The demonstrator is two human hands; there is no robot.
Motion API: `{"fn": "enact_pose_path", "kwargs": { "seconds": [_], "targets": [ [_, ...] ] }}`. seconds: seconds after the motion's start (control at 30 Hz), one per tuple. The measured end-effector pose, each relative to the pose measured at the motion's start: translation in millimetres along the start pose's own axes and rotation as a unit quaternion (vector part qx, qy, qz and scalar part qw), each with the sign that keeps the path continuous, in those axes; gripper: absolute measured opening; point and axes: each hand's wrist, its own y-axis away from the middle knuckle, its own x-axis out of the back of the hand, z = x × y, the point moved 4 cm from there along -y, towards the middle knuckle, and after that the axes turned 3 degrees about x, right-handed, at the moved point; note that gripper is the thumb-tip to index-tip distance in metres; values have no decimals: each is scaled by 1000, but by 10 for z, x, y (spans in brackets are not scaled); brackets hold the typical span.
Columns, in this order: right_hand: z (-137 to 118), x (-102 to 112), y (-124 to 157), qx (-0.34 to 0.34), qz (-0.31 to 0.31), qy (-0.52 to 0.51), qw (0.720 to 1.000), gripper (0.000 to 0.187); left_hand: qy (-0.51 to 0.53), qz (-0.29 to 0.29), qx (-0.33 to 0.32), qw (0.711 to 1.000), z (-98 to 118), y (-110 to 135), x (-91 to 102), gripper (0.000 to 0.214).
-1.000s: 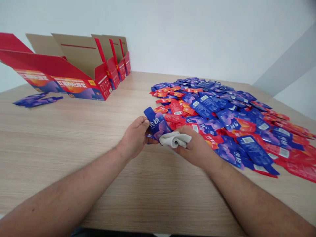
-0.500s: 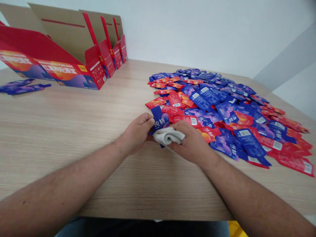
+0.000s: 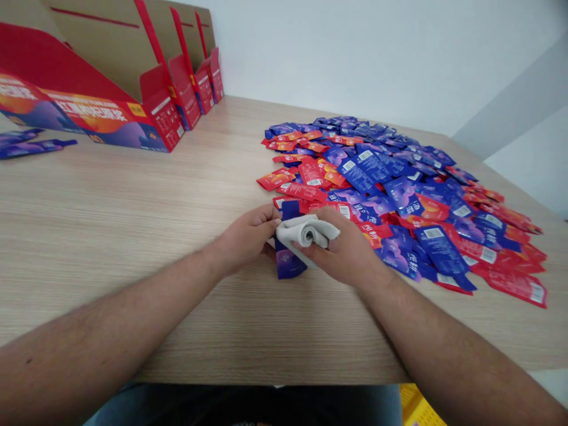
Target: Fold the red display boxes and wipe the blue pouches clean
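Blue pouch (image 3: 290, 262) is held in two hands over the near middle of the table (image 3: 177, 195). The room is closed off behind by a plain pale wall (image 3: 355, 53), crossed at the right by a slanting grey band (image 3: 510, 106). The table is faced in light, straight wood grain; below its near edge a clothed lap (image 3: 346, 408) and, at lower right, a yellow slotted object (image 3: 419, 408) are partly shown. Much of the table's right half is covered by a pile of blue and red pouches (image 3: 377, 168), overlapped at many angles. At the far left, red boxes (image 3: 124, 127) are stood in a row, their lids raised. By the drawn-together thumb and fingers of the left hand (image 3: 246, 236), the pouch is pinched at its left side. A folded pale cloth (image 3: 306, 232) is gripped in the curled fingers of the right hand (image 3: 346, 248), and the pouch's middle is hidden by it. Beside the boxes, at the left edge, loose blue pouches (image 3: 35, 148) are laid flat.
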Motion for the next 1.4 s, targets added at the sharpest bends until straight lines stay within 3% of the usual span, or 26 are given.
{"fn": "enact_pose_path", "kwargs": {
  "seconds": [0.13, 0.27, 0.47, 0.6, 0.73, 0.8, 0.93, 1.07, 1.23, 1.4],
  "targets": [
    [60, 83, -25, -47, 37, -21, 998, 22, -11, -34, -13, 999, -4, 24, -7, 13],
    [34, 35, -33, -35, -19, -73, 997, 27, -85, -75, -45, 992, 29, 41, -37, 11],
    [74, 25, -43, -74, 0, -106, 992, 23, -93, -51, -55, 993, 47, 40, -14, 11],
    [93, 29, -58, -69, -20, -95, 993, 26, -115, -76, -67, 988, 52, 39, -23, 6],
    [103, 56, -45, -94, 17, -72, 993, 24, -129, -53, -72, 988, 27, 25, 8, 14],
    [41, 38, -22, -66, 19, -34, 997, 25, -124, -36, -74, 989, 13, 14, 11, 11],
    [-83, -64, 21, 33, -35, 15, 999, 21, -28, 25, -31, 999, -24, -28, 21, 10],
    [-9, -51, 14, -1, -3, 34, 999, 24, 56, 77, -10, 995, -19, -66, 26, 6],
    [-63, -133, 21, 78, -103, -38, 991, 20, 78, 86, -10, 993, 13, -68, 13, 6],
    [27, -90, 10, 5, -24, -2, 1000, 23, 95, 115, -11, 989, 10, -89, 50, 7]
  ]
}}
